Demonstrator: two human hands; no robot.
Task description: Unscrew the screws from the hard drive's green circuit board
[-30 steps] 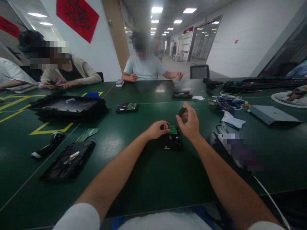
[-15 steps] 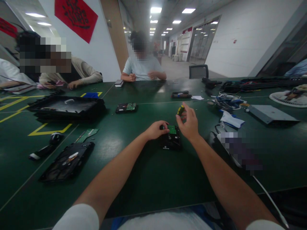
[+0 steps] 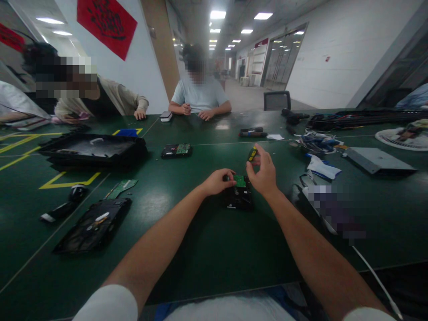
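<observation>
left hand (image 3: pixel 219 180) pressed on the hard drive (image 3: pixel 239 196) mid-worktop (image 3: pixel 200 249), steadying it. right hand (image 3: pixel 264 171), grip closed round a screwdriver (image 3: pixel 252 154), upright over the green board (image 3: pixel 240 180).

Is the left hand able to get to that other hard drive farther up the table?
Probably yes. The left hand rests on the near drive, and only bare green table lies between it and the far drive. Nothing blocks the way, though the arm would need to stretch forward.

Right hand (image 3: pixel 265 176) gripping screwdriver (image 3: pixel 252 154) over hard drive (image 3: pixel 239 196)
</observation>
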